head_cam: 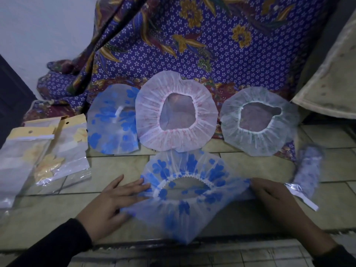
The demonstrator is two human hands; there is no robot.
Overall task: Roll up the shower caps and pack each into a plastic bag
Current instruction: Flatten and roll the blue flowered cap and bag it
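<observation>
A clear shower cap with blue flowers (185, 201) lies spread on the tiled floor in front of me. My left hand (113, 199) rests flat on its left edge with fingers straight. My right hand (271, 197) touches the cap's right edge; its fingertips are hidden under the plastic. Behind lie three more caps: a blue-flowered one (107, 122), a pink one (152, 116) and a pale green one (231, 122). Several plastic bags with yellow headers (46, 149) lie at the left. A rolled cap packed in a bag (306, 170) lies at the right.
A purple batik cloth (173, 45) hangs behind the caps and spills onto the floor. A beige mat or cushion (331, 78) leans at the right. A dark step edge (173, 245) runs along the floor near me.
</observation>
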